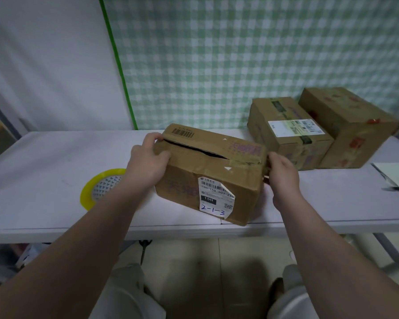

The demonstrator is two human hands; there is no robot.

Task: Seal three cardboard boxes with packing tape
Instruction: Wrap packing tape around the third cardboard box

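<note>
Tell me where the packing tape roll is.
In the head view, the tape roll lies flat on the table, left of the box, partly hidden by the left forearm.

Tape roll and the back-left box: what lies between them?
The head view shows the open box, its top seam gaping, between the tape roll and the back-left box; the left hand and right hand hold its ends.

Green-checked cloth hangs behind the white surface; a pale sheet lies flat at its right edge.
</note>
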